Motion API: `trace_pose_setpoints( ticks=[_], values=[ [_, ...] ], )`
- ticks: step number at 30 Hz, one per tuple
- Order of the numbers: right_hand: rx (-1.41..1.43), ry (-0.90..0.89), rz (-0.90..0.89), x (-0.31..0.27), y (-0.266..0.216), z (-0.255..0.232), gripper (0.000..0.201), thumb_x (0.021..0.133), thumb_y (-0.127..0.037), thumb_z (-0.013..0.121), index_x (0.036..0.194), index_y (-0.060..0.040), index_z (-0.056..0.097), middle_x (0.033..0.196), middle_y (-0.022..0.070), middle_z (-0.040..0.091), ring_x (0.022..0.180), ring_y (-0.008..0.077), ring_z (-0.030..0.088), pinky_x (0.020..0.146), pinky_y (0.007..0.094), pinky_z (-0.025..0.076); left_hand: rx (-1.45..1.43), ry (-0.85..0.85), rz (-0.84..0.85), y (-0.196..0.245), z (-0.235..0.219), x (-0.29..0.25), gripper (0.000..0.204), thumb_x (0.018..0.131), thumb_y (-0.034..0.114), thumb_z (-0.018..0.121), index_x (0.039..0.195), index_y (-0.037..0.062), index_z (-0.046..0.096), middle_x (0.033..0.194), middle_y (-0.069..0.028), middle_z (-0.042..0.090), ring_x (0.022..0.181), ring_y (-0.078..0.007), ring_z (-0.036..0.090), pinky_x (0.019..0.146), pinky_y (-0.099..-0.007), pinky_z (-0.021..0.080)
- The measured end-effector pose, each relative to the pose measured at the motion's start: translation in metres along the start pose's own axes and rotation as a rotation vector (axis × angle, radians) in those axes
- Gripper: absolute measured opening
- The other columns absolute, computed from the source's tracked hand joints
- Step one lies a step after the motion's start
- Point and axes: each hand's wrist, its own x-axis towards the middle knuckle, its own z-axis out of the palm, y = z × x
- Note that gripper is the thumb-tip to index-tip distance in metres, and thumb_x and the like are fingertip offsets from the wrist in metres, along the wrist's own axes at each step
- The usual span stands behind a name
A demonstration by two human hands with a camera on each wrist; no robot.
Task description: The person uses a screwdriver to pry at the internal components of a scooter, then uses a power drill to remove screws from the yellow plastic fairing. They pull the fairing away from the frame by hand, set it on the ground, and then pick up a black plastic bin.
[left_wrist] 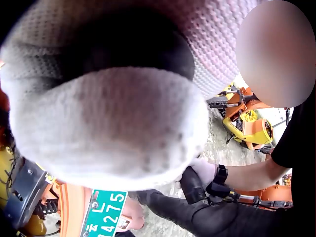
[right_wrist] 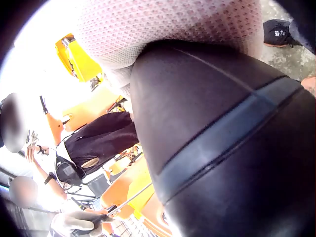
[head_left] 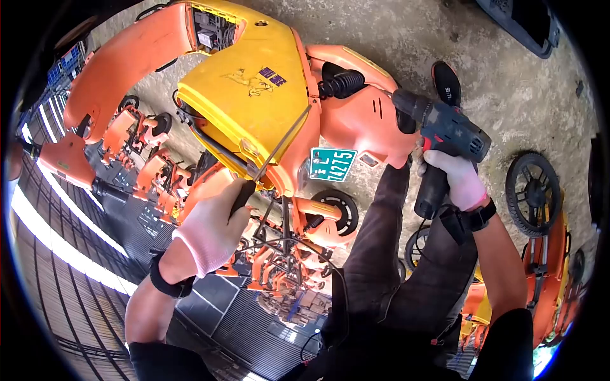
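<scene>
Bare concrete floor (head_left: 445,38) lies open beyond the scooter (head_left: 267,95); a loose wheel (head_left: 532,192) blocks the right.

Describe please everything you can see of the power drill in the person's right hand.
The power drill is dark grey to black with a small red part near the trigger. It looks like plastic with a rubbery grip. The right hand, in a whitish glove, grips its handle from below. Its nose points left and touches the orange scooter body. In the right wrist view its black handle fills the frame.
</scene>
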Motion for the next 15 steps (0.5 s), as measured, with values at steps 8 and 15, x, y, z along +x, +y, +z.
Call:
trace_pose_setpoints(
  ticks=[8, 15],
  values=[
    [0.032, -0.002, 0.024, -0.001, 0.001, -0.009, 0.030, 0.083, -0.007, 0.062, 0.111, -0.0018, 0.055, 0.086, 0.0082, 0.063, 0.072, 0.0167, 0.060, 0.067, 0.0291, 0.051, 0.001, 0.028, 0.038, 0.005, 0.006, 0.008, 0.032, 0.090, 0.011, 0.046, 0.115, -0.0068, 0.052, 0.069, -0.0153, 0.052, 0.056, -0.0194, 0.051, 0.056, -0.0344, 0.042],
    [0.037, 0.041, -0.025, -0.005, -0.006, -0.009, 0.023, 0.085, -0.009, 0.064, 0.106, 0.0003, 0.062, 0.081, 0.0082, 0.066, 0.071, 0.0166, 0.063, 0.068, 0.0302, 0.051, 0.034, 0.056, 0.002, 0.007, 0.028, 0.002, 0.036, 0.091, 0.012, 0.047, 0.122, -0.0057, 0.051, 0.084, -0.0219, 0.061, 0.073, -0.0309, 0.061, 0.068, -0.0361, 0.048]
  ],
)
